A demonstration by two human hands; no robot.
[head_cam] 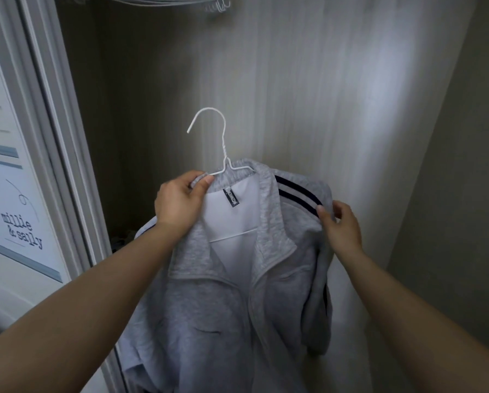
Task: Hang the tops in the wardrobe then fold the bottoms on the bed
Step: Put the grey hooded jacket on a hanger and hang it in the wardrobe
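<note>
in the middle of the frame the left hand (181, 201) pinches the thin white wire hanger (209, 143) together with the collar of the light grey zip jacket with dark shoulder stripes (232, 293), while the right hand (341, 222), fingers relaxed, touches its shoulder. i think it is best to settle this shoulder squarely on the hanger first, then lift the hook to the pale rail (158, 0) at the top edge, beside the spare white hangers (219, 5).

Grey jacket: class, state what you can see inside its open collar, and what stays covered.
Inside the grey jacket show a white lining, a black neck label and the white hanger's bottom bar. The hanger's right shoulder is covered by fabric; the left hand hides its left.
</note>
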